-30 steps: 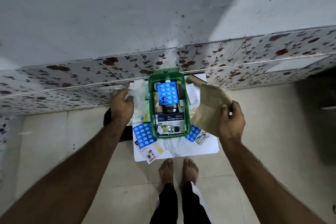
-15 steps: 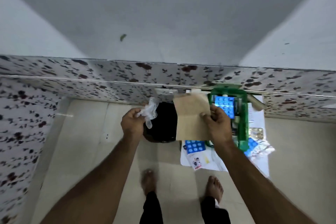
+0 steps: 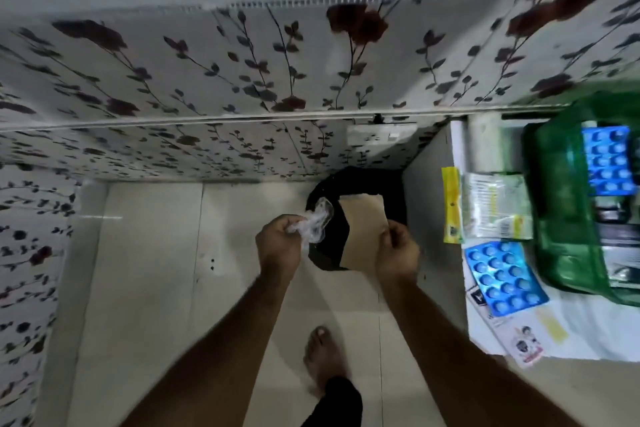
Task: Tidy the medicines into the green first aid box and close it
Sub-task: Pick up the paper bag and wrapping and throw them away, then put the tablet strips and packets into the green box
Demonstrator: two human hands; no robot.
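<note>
My left hand [image 3: 278, 244] grips a crumpled clear plastic wrapper [image 3: 315, 224]. In my right hand [image 3: 398, 253] is a brown paper bag [image 3: 363, 230]. Both are held over a black bin [image 3: 349, 184] on the floor. The green first aid box [image 3: 561, 215] stands open at the far right on a white table [image 3: 588, 333], with a blue blister pack [image 3: 606, 159] inside it. Another blue blister pack [image 3: 504, 277], a yellow-edged sachet [image 3: 452, 204] and a pale green medicine packet [image 3: 495, 206] lie on the table left of the box.
A printed leaflet [image 3: 526, 345] hangs over the table's front edge. A floral-patterned wall [image 3: 242, 80] runs behind the bin and down the left side. Pale floor tiles [image 3: 149, 270] spread to the left. My bare foot [image 3: 323, 357] stands below the hands.
The view has swung left and nearer the bin, so the green box now sits at the right edge. Both hands carried the wrapper and paper bag from the table over the black bin.
</note>
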